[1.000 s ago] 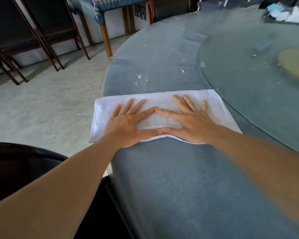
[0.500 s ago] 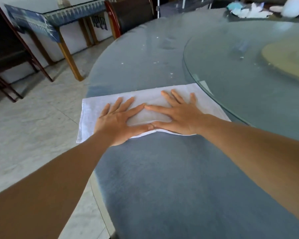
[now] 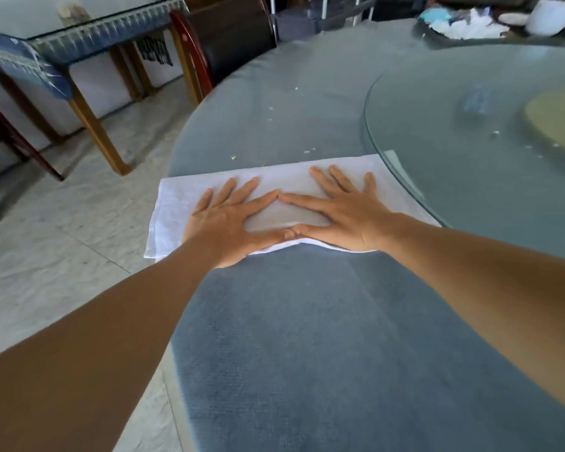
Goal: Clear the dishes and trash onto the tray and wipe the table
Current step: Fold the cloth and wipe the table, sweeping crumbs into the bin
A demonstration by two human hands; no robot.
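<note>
A folded white cloth (image 3: 274,177) lies flat on the round table's blue-grey cover (image 3: 307,321), near its left edge. My left hand (image 3: 232,223) and my right hand (image 3: 340,213) press down on the cloth side by side, fingers straight and spread, thumbs and forefingers touching. Small crumbs (image 3: 271,109) dot the cover just beyond the cloth. A dark tray (image 3: 437,39) with crumpled white and blue trash and a white cup (image 3: 550,16) stands at the table's far side.
A glass turntable (image 3: 470,141) covers the table's right part, its rim next to the cloth's right end. A dark chair with a red frame (image 3: 229,40) stands against the far table edge. A side table with a blue cloth (image 3: 79,37) stands on the tiled floor to the left.
Both hands have pushed the cloth forward along the table's edge, past earlier crumbs. The view has shifted forward, bringing the chair and the tray closer.
</note>
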